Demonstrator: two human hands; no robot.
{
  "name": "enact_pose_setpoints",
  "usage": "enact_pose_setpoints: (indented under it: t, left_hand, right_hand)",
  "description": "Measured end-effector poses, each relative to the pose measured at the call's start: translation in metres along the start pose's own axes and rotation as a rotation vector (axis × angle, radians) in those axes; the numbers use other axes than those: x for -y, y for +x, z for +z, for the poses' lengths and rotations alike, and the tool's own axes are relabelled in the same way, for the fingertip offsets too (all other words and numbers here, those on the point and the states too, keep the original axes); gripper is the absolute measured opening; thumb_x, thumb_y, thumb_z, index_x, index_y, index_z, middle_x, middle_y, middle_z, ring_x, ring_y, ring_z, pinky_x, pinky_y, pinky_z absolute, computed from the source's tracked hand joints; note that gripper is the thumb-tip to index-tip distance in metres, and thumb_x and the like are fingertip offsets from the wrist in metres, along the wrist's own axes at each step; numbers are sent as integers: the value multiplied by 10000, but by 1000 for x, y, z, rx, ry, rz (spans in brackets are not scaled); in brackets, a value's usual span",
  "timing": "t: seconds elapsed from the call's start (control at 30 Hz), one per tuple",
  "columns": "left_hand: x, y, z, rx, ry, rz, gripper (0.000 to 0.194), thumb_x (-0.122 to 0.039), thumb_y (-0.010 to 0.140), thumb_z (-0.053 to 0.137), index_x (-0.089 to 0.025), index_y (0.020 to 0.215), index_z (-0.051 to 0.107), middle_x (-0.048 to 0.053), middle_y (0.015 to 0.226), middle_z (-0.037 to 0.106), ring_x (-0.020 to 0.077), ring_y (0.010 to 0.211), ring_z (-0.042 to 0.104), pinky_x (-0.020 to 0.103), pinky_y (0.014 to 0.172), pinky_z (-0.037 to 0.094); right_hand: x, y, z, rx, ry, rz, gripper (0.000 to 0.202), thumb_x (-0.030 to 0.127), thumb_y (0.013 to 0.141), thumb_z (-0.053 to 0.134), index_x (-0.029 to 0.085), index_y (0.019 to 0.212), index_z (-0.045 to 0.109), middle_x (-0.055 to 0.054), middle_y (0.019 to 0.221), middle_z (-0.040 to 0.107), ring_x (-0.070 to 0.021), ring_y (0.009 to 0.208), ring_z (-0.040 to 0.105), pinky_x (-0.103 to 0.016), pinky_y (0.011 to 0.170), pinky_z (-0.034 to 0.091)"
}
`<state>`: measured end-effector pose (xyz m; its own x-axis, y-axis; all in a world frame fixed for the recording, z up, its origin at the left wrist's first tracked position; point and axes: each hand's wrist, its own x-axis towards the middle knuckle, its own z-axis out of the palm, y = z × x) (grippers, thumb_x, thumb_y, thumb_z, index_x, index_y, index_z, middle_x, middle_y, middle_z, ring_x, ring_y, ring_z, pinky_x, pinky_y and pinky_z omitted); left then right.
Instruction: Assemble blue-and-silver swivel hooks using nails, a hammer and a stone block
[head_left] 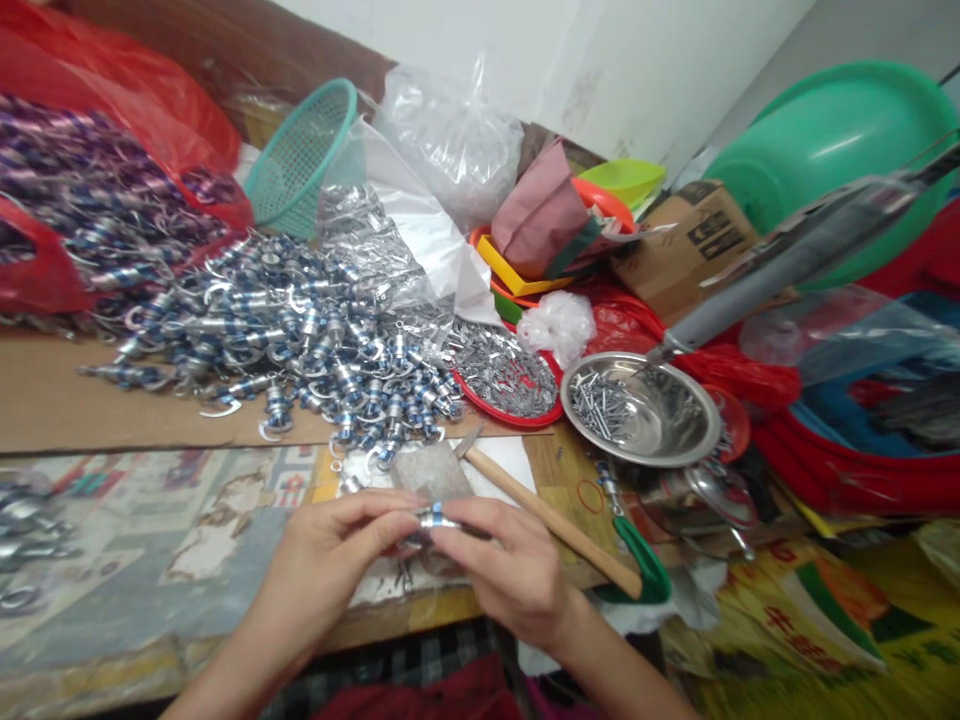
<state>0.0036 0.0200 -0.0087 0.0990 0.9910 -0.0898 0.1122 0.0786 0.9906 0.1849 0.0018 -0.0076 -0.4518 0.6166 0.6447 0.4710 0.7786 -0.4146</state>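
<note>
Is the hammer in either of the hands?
No, both hands pinch a small metal part, while the hammer lies beside them.

Head cam, fwd + down, close.

And across the back it's a pale wall [525,60], plain white, with faint grey smudges low down. Over to the right it meets a greyer wall [757,85], the join slanting across the view. Upper left now, a reddish-brown wooden panel [315,42] runs along the foot of the white one. Down front, here's the worktable [135,580], its printed covering scuffed and torn through in a ragged patch, with yellowish-brown wood showing to the right. Lower right, yellow printed sacks [810,640] lie below table level. The light falls soft over the walls, fairly even.
</note>
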Motion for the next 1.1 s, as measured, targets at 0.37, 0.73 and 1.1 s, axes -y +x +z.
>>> enact_pose_setpoints:
  t: [0.37, 0.73, 1.1]
  left_hand:
    - [1, -14, -5, -103, 427, 689, 153, -124, 761, 560, -183, 762, 701, 86, 904, 736, 164, 827, 689, 202, 776, 524]
    - [6, -22, 2, 14, -112, 14, 299, -247, 602, 736, -292, 898, 725, -23, 798, 773, 192, 695, 722, 208, 601, 585]
    - [13, -8, -5, 149, -213, -245, 687, -332, 672, 694, -154, 1285, 439, 42, 854, 695, 214, 854, 657, 304, 794, 530]
  right_hand:
    - [5, 6, 4, -80, 159, 138, 253, 100, 751, 643, 202, 976, 696, -90, 906, 711, -170, 752, 680, -256, 655, 574]
    - [18, 6, 7, -122, 595, 883, 103, 193, 553, 786, 171, 642, 740, -32, 594, 673, -129, 480, 602, -213, 446, 482]
    - [-79, 44, -25, 237, -464, 719, 281, 182, 898, 426, 182, 1042, 667, -80, 1047, 672, -159, 949, 619, -269, 827, 476]
